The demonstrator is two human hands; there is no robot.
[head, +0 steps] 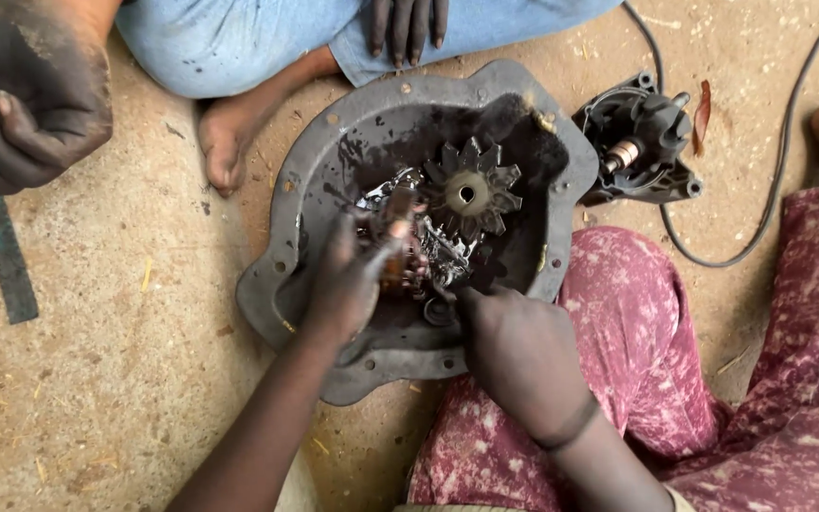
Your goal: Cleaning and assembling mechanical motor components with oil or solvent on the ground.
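At the centre of the frame a small greasy cylindrical part [398,248], rust-brown at its middle, sits in the left hand [348,284]; its long axis runs roughly upright in the picture, tipped a little toward the upper right, with its top end pointing at the claw-toothed rotor [469,192]. The left hand's fingers are curled closed around the part. The right hand [520,351] lies just to the lower right of it, fingertips pressed down into the oily bottom of the pan beside a dark ring [439,311]; whether it pinches anything cannot be told. Rotor, ring and a clutter of shiny metal scraps [443,248] all lie inside a shallow dark cover pan [334,142] with bolt holes round its rim, resting on sandy ground. At the upper right, just outside the pan, stands a black alternator housing [639,137], with a black cable [777,180] curving past it. Another person's bare foot [225,142] and hand [408,24] show along the top, and a grimy hand [21,95] fills the upper left corner
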